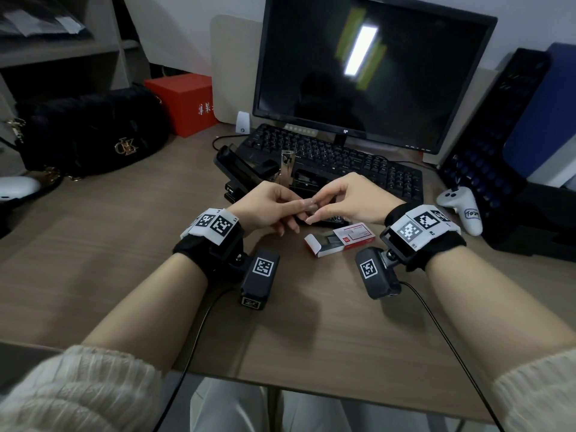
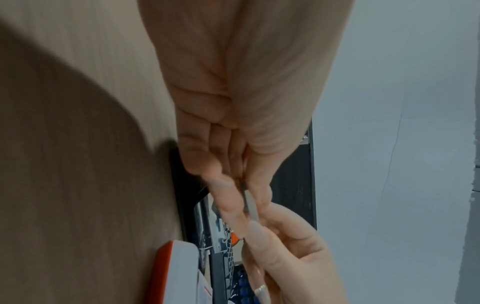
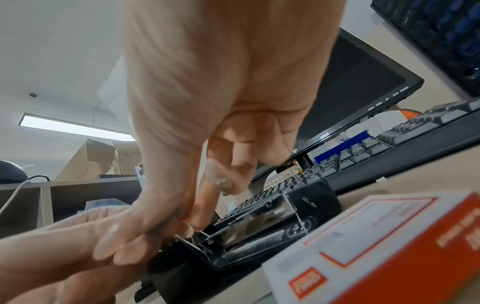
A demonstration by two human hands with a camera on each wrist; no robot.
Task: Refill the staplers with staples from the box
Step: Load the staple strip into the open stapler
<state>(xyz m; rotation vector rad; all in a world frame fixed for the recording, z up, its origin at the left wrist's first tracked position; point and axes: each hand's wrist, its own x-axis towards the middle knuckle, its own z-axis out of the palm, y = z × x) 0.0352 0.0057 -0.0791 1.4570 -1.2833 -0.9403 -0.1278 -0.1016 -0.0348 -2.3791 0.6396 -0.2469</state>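
Both hands met above the counter (image 1: 109, 275), sharing a narrow grip on one strip of staples (image 1: 309, 206). Left hand (image 1: 265, 207) pinched it between thumb and fingers; right hand (image 1: 349, 199) pinched the other end with thumb and forefinger, remaining fingers loosely curled. An open black stapler (image 1: 305, 179) lay just behind the hands. The red-and-white staple box (image 1: 339, 240) lay open nearer, beside the right wrist.

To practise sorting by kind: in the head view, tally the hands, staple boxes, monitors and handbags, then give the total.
Hands: 2 (left hand, right hand)
Staple box: 1
Monitor: 1
Handbag: 1
Total: 5
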